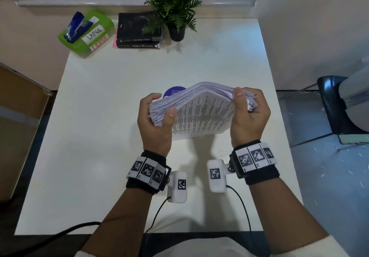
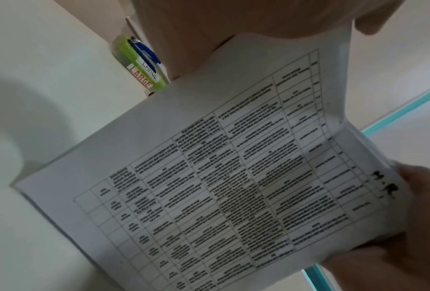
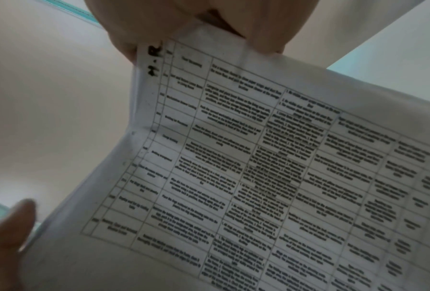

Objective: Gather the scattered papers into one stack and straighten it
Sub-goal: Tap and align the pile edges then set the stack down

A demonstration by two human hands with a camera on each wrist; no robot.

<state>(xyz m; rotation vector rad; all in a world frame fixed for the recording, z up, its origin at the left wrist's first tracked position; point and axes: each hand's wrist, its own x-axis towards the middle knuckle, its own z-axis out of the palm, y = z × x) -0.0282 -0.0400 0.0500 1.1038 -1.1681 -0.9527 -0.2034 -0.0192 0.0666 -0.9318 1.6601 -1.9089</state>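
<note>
While both hands [image 1: 157, 121] clamp its ends, stack [image 1: 201, 109] bows between

A: left hand [image 1: 155, 121]? 
B: raised in front of the body, thumb up and across the near face of the thick bowed stack of white printed paper sheets [image 1: 201, 111], fingers curled behind its left end.
A: right hand [image 1: 249, 115]?
B: mirrored. Thumb over the top edge, fingers wrapped behind the right end. Forearms angle inward.
</note>
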